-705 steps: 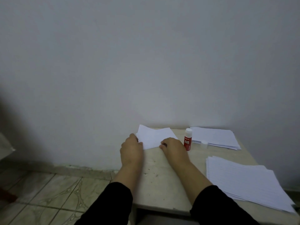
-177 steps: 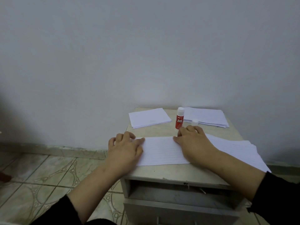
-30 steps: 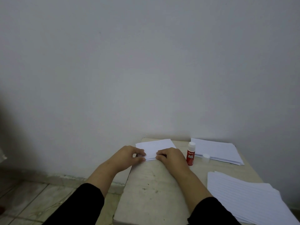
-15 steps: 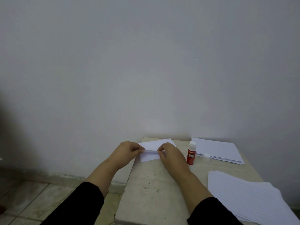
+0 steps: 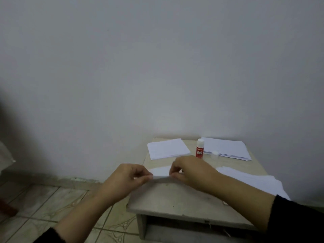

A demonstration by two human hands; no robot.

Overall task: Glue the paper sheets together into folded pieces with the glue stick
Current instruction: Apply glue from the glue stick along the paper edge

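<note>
1. Both hands are up over the near left part of the small table, holding a folded strip of white paper between them, just above the tabletop.
2. The left hand has its fingers curled in, thumb and fingertips pinching the strip's left end.
3. The right hand is curled the same way, pinching the strip's right end; its wrist and forearm pass over the loose stack of sheets on the table's right side.
4. The strip is blurred, so I can't tell how many folds it has or whether any glue shows on it.
5. Behind the hands, toward the wall, a folded white piece lies flat on the table's far left corner.
6. The glue stick stands upright just to the right of that piece, red body with a white top; its small cap sits on the table beside it, apart from the tube.
7. A second pile of white sheets lies at the far right corner, touching or nearly touching the cap.
8. The table is a boxy stand with an open compartment under the top; it looks dark inside, and I can't make out what it holds.
9. Patterned floor tiles show to the left of the table.
</note>
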